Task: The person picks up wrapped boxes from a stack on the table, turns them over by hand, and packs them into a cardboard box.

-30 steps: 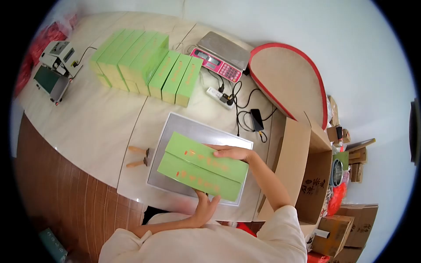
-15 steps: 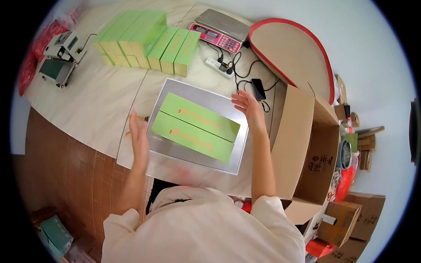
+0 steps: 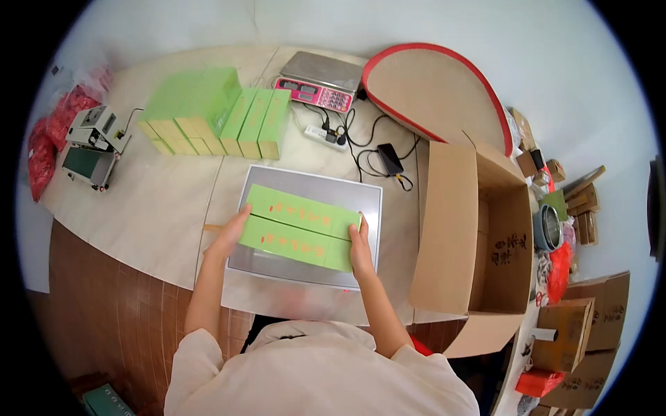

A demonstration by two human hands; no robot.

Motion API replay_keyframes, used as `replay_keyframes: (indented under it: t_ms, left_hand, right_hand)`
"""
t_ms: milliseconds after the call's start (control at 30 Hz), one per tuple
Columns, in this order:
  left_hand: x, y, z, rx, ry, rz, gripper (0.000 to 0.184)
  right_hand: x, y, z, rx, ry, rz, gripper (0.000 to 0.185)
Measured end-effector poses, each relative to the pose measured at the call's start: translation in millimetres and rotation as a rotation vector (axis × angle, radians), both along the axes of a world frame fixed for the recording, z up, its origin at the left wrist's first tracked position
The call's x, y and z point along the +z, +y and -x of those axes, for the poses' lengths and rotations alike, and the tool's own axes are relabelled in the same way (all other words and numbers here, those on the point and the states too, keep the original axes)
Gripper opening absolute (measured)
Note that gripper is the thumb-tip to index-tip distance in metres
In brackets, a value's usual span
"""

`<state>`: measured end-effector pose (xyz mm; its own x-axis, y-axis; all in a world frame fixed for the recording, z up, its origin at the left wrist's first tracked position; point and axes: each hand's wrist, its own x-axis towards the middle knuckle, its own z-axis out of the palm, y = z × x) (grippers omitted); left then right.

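Two long green boxes (image 3: 298,227) with orange lettering lie side by side over the silver tray-like plate (image 3: 277,174). My left hand (image 3: 232,232) grips their left end, and my right hand (image 3: 360,251) grips their right end, thumb on top. Whether the boxes touch the plate cannot be told. Just left of the plate a wooden handle (image 3: 213,227) shows, partly hidden by my left hand. Farther back stand several more green boxes (image 3: 201,104) in a block, with three narrower ones (image 3: 255,123) at its right.
An open cardboard box (image 3: 444,229) stands at the right. Behind are a pink scale (image 3: 316,95), a power strip (image 3: 325,137), a phone (image 3: 390,159) with cables and a red-rimmed round tray (image 3: 437,93). A small machine (image 3: 94,145) sits at the far left.
Half a second ago both hands were apart and off the boxes; now they have closed on the two ends. The view has shifted too.
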<state>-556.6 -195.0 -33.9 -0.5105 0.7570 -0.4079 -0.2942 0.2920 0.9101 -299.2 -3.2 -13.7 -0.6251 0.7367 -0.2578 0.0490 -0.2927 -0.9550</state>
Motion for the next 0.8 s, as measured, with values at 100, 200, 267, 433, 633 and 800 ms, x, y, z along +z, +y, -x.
replay_keyframes:
  t_ms: [100,200,267,433,633,800]
  left_hand:
    - [-9,-1,0,0.022,-0.062,0.014,0.069]
    - [-22,-5,4,0.058,-0.014,0.080,0.070]
    - [-4,-2,-4,0.046,-0.005,0.121,0.070]
    - [-2,0,-8,0.030,0.054,0.074,0.068]
    - [12,3,-11,0.013,0.021,0.067,0.066]
    - [15,5,-12,-0.003,-0.087,0.077,0.068]
  right_hand:
    - [-4,2,2,-0.003,-0.028,-0.026,0.059]
    - [-9,3,2,-0.001,-0.030,-0.028,0.056]
    - [-13,4,3,-0.018,-0.021,-0.046,0.055]
    - [-13,7,0,0.011,-0.118,-0.138,0.057]
    - [-17,7,2,-0.019,-0.041,-0.090,0.058]
    - [-2,-1,4,-0.078,0.030,0.000,0.057]
